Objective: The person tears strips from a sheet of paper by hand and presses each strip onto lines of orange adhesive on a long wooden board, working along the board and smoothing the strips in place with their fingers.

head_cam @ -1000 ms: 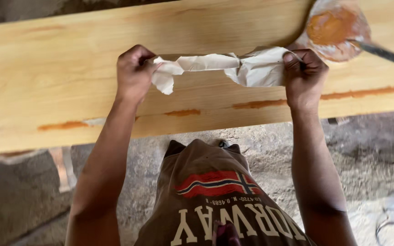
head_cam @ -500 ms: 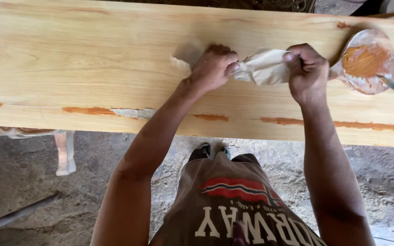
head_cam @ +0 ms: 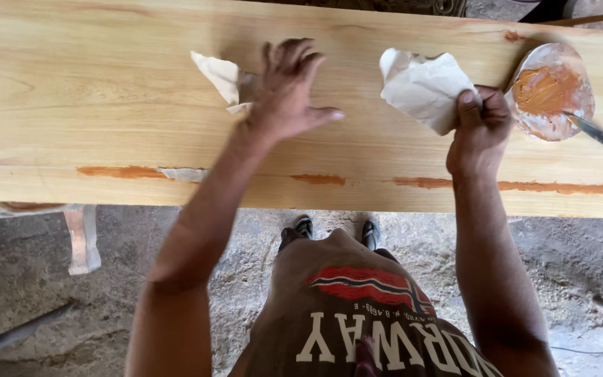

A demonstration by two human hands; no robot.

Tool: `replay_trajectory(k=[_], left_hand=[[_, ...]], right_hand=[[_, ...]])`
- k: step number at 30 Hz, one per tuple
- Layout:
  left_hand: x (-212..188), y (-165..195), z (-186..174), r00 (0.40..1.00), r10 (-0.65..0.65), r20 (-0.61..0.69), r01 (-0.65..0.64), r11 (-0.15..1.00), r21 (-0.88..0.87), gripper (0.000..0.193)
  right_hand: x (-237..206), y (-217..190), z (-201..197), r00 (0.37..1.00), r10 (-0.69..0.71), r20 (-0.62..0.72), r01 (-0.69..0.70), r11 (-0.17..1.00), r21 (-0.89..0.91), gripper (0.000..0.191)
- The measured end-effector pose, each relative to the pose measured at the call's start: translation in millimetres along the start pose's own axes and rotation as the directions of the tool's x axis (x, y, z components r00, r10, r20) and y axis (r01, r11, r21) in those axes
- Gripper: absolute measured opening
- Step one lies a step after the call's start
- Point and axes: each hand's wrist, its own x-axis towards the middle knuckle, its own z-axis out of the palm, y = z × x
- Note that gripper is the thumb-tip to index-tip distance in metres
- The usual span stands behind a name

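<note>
A wide pale wooden board [head_cam: 106, 105] lies across the view with orange filler streaks along its near edge. My left hand [head_cam: 287, 91] rests flat on it, fingers spread, pressing on one crumpled piece of whitish paper [head_cam: 221, 77]. My right hand [head_cam: 479, 126] grips a second, larger crumpled piece of the same paper [head_cam: 420, 87] just above the board.
At the right end of the board sits a round dish of orange paste [head_cam: 549, 91] with a metal blade [head_cam: 598, 136] lying across it. Below the board are a rough concrete floor [head_cam: 259, 279], my feet, and a pale stand leg [head_cam: 82, 241] at the left.
The single sheet stretched between both hands is now two pieces. My left hand opened and moved left with one piece on the board; my right keeps the other.
</note>
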Motion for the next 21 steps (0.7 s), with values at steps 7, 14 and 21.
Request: replay_trajectory(k=[7, 14, 21], left_hand=[[10, 116, 51, 0.600, -0.755, 0.264, 0.186, -0.190, -0.964, 0.026], [26, 113, 30, 0.582, -0.775, 0.248, 0.222, -0.142, -0.965, 0.008], [42, 143, 13, 0.762, -0.619, 0.189, 0.298, 0.076, -0.952, 0.007]], right_hand=[[-31, 10, 17, 0.987, 0.114, 0.112, -0.126, 0.987, 0.102, 0.003], [-19, -13, 17, 0.937, 0.081, 0.340, -0.078, 0.997, -0.022, 0.025], [-3, -55, 33, 0.847, -0.106, 0.521, 0.302, 0.903, -0.306, 0.023]])
